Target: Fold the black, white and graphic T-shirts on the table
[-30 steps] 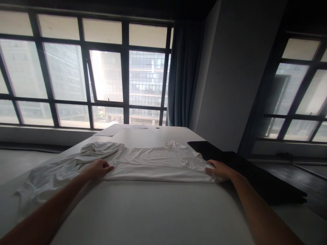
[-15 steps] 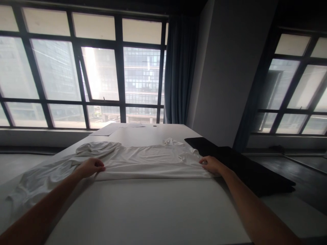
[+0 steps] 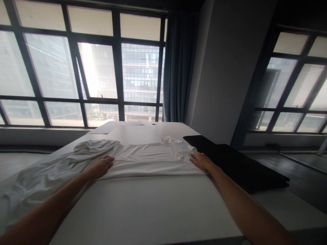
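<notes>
Head view. White garment (image 3: pixel 145 153) lies crosswise on the table (image 3: pixel 143 207), between my two hands. Near edge runs straight; surface lightly wrinkled, bunched up toward its right end.

Left grip (image 3: pixel 100 166): released. Palm down, fingers extended and resting on the fabric at the garment's left end.

Right grip (image 3: pixel 201 160): released too. Fingers laid loosely on the right end, just beside the bunched part. Neither is clenched.

Left of the garment: crumpled white cloth (image 3: pixel 46 177), loose folds, partly behind my left forearm. Can't tell whether it's one piece with the garment.

Right: black folded material (image 3: pixel 237 166) near my right forearm, flat, layers showing at its right corner.

Far end of the table: paper sheets (image 3: pixel 103 129) and a small dark round spot (image 3: pixel 153 124). Beyond that, gridded window (image 3: pixel 97 73), blue curtain (image 3: pixel 177 68), grey pillar (image 3: pixel 230 68).
</notes>
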Demonstrator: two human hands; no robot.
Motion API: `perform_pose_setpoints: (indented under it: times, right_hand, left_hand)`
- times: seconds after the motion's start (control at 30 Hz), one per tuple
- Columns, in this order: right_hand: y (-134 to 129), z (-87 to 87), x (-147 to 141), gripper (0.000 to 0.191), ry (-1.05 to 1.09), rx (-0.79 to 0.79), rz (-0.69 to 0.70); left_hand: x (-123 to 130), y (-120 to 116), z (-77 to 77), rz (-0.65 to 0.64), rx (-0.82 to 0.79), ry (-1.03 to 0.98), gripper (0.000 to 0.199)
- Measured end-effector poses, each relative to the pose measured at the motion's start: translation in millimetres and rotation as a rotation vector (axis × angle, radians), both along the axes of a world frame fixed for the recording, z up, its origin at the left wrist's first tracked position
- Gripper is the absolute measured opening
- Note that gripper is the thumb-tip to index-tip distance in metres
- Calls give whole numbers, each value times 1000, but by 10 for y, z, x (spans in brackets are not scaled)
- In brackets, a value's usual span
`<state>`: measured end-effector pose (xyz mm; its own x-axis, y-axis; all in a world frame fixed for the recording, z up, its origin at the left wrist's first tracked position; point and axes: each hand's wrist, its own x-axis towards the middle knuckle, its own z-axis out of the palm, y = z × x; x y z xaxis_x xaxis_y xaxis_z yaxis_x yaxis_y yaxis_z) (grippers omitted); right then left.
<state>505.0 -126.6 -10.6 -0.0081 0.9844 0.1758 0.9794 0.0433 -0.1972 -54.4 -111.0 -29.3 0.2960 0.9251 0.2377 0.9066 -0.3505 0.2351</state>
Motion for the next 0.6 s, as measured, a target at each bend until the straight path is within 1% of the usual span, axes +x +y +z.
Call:
perform_pose_setpoints:
  times: [0.07,0.17,0.27,0.33,0.4,0.53,0.6]
  right_hand:
    - [-18,13,28,44,-2,-28,11]
    - [-64,56,120,52,51,-90,22]
    - [-124,108,204,68,112,-175,-20]
    - [-155,136,225,74,111,-209,-37]
    - [-166,153,206,68,107,-191,-29]
    - [-125,141,82,48,150,-64,-41]
    - [-101,121,17,38,162,-49,-9]
  left_hand:
    - [-54,-23,16,18,-45,49,52]
    - [-158,-109,125,0,-141,82,54]
    - [-266,-208,260,-40,-253,46,57]
    - [-316,-245,314,-41,-300,4,57]
    - [-334,-250,330,-28,-297,-29,54]
    - [-286,-220,322,10,-216,-77,47]
    - [-245,-214,339,-2,-177,-126,44]
